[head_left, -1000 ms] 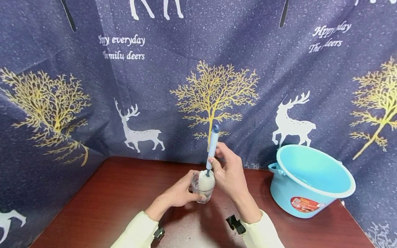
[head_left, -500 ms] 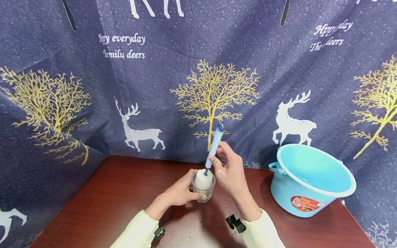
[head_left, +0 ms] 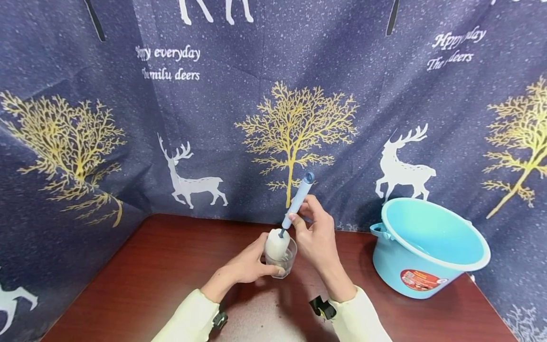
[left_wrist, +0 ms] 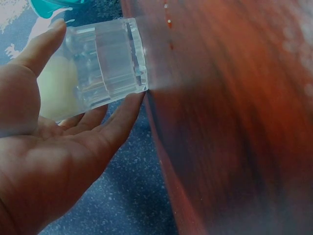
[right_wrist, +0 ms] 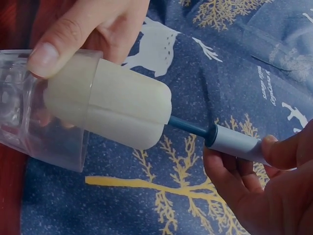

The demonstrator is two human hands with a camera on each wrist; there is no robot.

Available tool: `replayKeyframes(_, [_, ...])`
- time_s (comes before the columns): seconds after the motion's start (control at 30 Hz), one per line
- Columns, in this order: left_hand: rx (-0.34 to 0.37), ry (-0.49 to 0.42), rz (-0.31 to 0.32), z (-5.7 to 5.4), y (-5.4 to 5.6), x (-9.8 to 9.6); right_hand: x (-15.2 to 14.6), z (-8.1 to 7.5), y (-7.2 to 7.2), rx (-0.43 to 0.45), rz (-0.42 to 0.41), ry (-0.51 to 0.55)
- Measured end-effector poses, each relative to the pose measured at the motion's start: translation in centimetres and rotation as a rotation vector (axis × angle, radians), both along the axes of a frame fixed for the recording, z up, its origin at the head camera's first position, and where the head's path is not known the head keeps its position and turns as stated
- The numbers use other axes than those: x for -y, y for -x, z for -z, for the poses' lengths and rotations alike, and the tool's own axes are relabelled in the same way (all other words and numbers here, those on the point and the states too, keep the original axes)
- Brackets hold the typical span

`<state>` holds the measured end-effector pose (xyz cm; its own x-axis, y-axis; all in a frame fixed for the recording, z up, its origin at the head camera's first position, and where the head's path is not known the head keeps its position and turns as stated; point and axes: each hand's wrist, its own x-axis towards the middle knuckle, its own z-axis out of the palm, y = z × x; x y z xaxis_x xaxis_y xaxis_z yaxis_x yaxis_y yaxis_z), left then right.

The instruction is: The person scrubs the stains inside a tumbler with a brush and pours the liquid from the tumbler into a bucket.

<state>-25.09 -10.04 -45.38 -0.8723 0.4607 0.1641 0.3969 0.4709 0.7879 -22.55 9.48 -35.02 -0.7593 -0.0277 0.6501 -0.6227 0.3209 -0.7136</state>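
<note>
A clear drinking glass (head_left: pixel 289 260) stands on the dark red table, its thick base at the wood in the left wrist view. My left hand (head_left: pixel 249 265) grips it from the left, thumb across the near side and fingers behind. Inside the glass is the white sponge head (right_wrist: pixel 128 105) of a cup brush, its upper part showing above the rim and leaning against the left wall. My right hand (head_left: pixel 317 232) pinches the brush's light blue handle (head_left: pixel 297 202) between thumb and fingers. That handle tilts to the upper right. A short dark blue stem (right_wrist: pixel 188 126) joins it to the sponge.
To the right of my hands, a light blue bucket (head_left: pixel 420 251) with a red label stands on the table (head_left: pixel 171 256). Behind the table hangs a dark blue cloth (head_left: pixel 239 118) printed with deer and yellow trees.
The brush handle has tipped further to the right at its top. The sponge has shifted left and a little higher in the glass. My left hand has stayed around the glass.
</note>
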Motion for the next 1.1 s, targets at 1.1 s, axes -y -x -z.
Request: replayKeyframes(1.1, [0.031,-0.044,0.039,-0.22,-0.19,-0.04,0.10,0.24,0.59,-0.106,-0.028,0.001])
